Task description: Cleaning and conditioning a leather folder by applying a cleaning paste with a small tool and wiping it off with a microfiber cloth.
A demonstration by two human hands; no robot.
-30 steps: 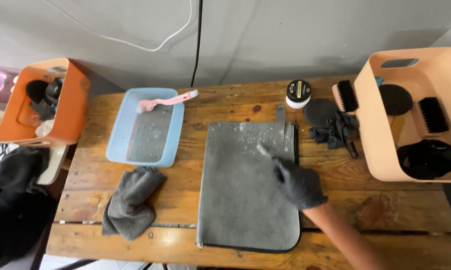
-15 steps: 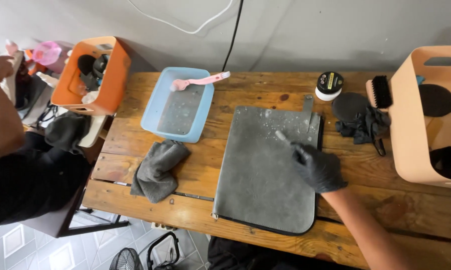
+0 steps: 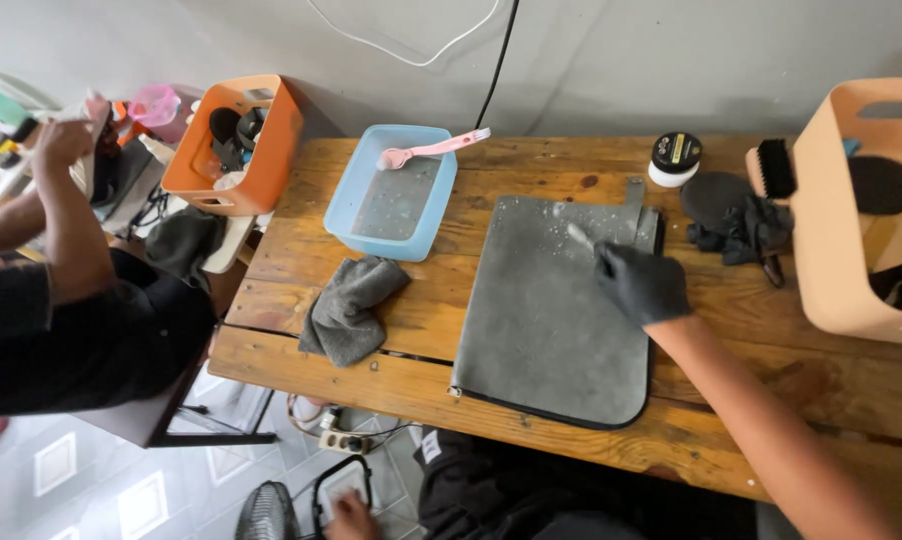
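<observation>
Right hand: in a black glove, the right hand (image 3: pixel 643 283) is clenched around a small pale brush (image 3: pixel 579 236) whose tip rests on the grey mat (image 3: pixel 551 320), near the mat's upper right corner.
Left hand: at the bottom edge of the view, the left hand (image 3: pixel 350 515) sits low beside a small dark device (image 3: pixel 337 483) with a pale screen; I cannot tell whether it grips it.
Grey mat: lies flat on the tabletop (image 3: pixel 421 320), speckled with white foam around the brush tip.
Tabletop: rough wooden planks. A light blue tub (image 3: pixel 396 190) stands left of the mat with a pink brush (image 3: pixel 433 149) laid across its rim; a crumpled grey cloth (image 3: pixel 349 305) lies just below the tub. Right of the mat sit a round jar with a black lid (image 3: pixel 675 158), a dark round pad (image 3: pixel 716 195) and a heap of black cloth (image 3: pixel 746 230).
Bins: a peach crate (image 3: pixel 851 220) at the right edge, a black-bristled brush (image 3: pixel 771 168) against its side; an orange crate (image 3: pixel 233 145) off the tabletop's left end.
Room: grey wall with cables behind, pale tiled floor below. Another person's arm (image 3: pixel 66 210) is raised at far left.
Change: compared with half a second ago, the view has swung left and down, and the floor and power strip (image 3: pixel 343 440) now show; the gloved hand keeps to the same corner of the mat.
</observation>
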